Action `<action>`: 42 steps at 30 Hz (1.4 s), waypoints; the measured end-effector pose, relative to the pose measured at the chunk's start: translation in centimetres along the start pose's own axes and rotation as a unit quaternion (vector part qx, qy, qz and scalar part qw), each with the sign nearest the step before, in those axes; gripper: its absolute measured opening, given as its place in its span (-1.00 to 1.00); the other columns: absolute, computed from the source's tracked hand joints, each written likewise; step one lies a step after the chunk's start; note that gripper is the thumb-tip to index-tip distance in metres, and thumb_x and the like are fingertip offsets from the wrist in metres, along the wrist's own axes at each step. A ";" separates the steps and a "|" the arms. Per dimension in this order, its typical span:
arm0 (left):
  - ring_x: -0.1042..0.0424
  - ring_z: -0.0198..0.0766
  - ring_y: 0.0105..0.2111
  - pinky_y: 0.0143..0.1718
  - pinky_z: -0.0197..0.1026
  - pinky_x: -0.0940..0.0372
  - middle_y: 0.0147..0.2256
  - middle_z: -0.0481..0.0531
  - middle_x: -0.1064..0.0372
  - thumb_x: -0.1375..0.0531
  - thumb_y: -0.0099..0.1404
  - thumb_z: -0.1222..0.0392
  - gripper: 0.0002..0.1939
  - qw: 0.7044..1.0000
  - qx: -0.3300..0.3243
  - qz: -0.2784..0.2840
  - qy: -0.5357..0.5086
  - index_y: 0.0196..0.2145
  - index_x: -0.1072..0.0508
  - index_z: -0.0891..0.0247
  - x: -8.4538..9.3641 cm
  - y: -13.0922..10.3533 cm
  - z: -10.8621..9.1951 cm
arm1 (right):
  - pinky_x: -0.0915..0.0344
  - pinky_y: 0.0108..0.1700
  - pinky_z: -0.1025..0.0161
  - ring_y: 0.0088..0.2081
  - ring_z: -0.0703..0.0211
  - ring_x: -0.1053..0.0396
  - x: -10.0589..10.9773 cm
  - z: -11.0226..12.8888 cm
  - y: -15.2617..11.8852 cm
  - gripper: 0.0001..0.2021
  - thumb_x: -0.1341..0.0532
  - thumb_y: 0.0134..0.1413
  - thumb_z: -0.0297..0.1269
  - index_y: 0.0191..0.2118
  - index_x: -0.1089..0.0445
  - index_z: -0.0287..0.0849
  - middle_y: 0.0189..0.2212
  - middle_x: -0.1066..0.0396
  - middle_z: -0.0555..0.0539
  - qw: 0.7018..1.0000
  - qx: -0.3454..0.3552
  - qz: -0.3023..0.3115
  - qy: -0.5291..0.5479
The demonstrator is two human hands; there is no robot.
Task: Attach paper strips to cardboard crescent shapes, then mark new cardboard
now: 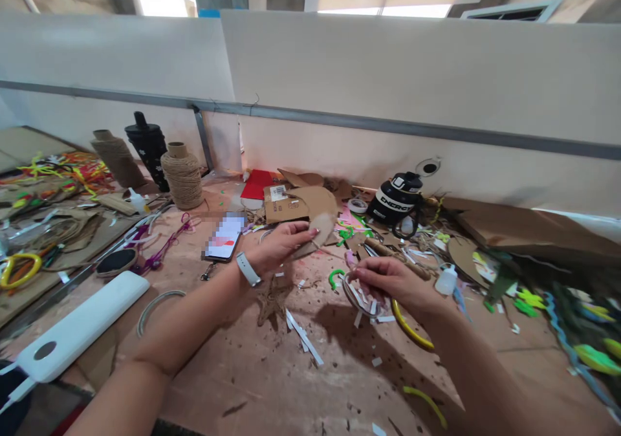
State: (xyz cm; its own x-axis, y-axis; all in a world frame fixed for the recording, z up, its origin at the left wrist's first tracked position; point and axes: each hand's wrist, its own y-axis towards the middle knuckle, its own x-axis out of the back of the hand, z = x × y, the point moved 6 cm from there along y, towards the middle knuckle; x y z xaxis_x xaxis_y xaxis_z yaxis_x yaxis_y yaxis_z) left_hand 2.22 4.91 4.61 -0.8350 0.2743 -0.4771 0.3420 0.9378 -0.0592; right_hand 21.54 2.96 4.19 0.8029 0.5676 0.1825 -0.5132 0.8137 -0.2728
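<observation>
My left hand [286, 245], with a pale watch band at the wrist, pinches a flat tan cardboard piece [323, 228] between thumb and fingers. A thin strand stretches from it toward my right hand [381, 279], whose fingers are pinched together near the strand's end. Below the right fingers lies a round ring-like item [359, 299] with white strips about it. A brown twine star [273, 303] rests on the table under my left forearm. White paper strips [305, 337] lie to its right, and a green curved piece [334, 279] sits between the hands.
Twine spools [182, 180] and a dark tumbler [148, 148] stand back left. A phone [226, 237] and a white elongated device [82, 326] lie left. Behind are cardboard [286, 204] and a black bottle [395, 198]. A glue bottle [446, 281] and craft scraps lie right.
</observation>
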 end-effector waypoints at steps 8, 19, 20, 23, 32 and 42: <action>-0.41 -0.45 -0.61 -0.54 -0.43 -0.35 -0.51 -0.05 -0.46 -0.31 0.14 0.37 -0.91 0.992 -0.051 -0.092 -0.063 -0.36 -0.47 0.37 2.9 -0.6 -4.3 | 0.17 -0.76 0.45 -0.76 0.48 0.00 6.7 0.3 -2.3 -0.56 -0.37 -0.19 0.14 -0.53 -0.38 -0.20 -0.74 -0.23 0.09 0.992 0.012 -0.091 0.090; -0.42 -0.45 -0.63 -0.57 -0.44 -0.39 -0.51 -0.05 -0.48 -0.32 0.13 0.37 -0.86 0.990 -0.071 -0.106 -0.053 -0.33 -0.45 0.36 4.4 -0.6 -5.3 | -0.03 -0.72 0.45 -0.70 0.41 -0.16 12.2 0.5 -3.8 -0.57 -0.49 -0.42 0.04 -0.49 -0.46 -0.21 -0.73 -0.28 0.08 0.975 0.043 -0.209 0.065; -0.42 -0.44 -0.63 -0.59 -0.43 -0.38 -0.51 -0.06 -0.48 -0.31 0.13 0.37 -0.86 0.990 -0.070 -0.109 -0.052 -0.32 -0.45 0.35 4.5 -0.6 -5.3 | -0.06 -0.72 0.45 -0.71 0.41 -0.17 12.4 0.4 -4.0 -0.57 -0.49 -0.44 0.03 -0.51 -0.45 -0.20 -0.73 -0.29 0.08 0.974 0.042 -0.210 0.069; -0.43 -0.42 -0.63 -0.60 -0.42 -0.39 -0.52 -0.06 -0.47 -0.30 0.13 0.39 -0.87 0.990 -0.071 -0.115 -0.049 -0.33 -0.46 0.35 4.7 -0.6 -5.4 | -0.05 -0.75 0.48 -0.76 0.45 -0.13 13.2 0.2 -4.4 -0.59 -0.49 -0.41 0.03 -0.54 -0.46 -0.21 -0.79 -0.26 0.09 0.971 0.055 -0.215 0.088; -0.44 -0.45 -0.59 -0.56 -0.47 -0.33 -0.47 -0.03 -0.50 -0.34 0.07 0.43 -0.82 0.999 -0.003 -0.040 -0.005 -0.32 -0.49 0.38 2.3 -0.6 -2.9 | -0.47 -0.40 0.34 -0.41 0.25 -0.47 14.4 0.9 -4.0 -0.75 -0.45 -0.29 -0.14 -0.56 -0.38 -0.07 -0.44 -0.54 0.05 0.904 0.184 -0.259 0.286; -0.43 -0.44 -0.46 -0.43 -0.45 -0.27 -0.35 -0.01 -0.50 -0.42 0.01 0.17 -0.66 0.997 0.016 0.015 0.076 -0.25 -0.52 0.34 1.7 -0.1 -0.8 | 0.17 -0.77 0.40 -0.74 0.45 0.21 11.0 2.8 -4.3 -0.66 -0.41 -0.18 -0.04 -0.61 -0.29 -0.10 -0.74 -0.06 0.16 0.932 0.173 -0.210 0.238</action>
State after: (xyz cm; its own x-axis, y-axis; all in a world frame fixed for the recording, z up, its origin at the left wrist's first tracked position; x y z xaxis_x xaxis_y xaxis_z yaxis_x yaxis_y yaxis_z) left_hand 0.49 5.45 4.49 -0.8792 0.3338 -0.3401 0.3792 0.9223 -0.0751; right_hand 31.73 6.04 10.02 0.9565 0.1364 -0.2581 -0.1239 0.9902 0.0642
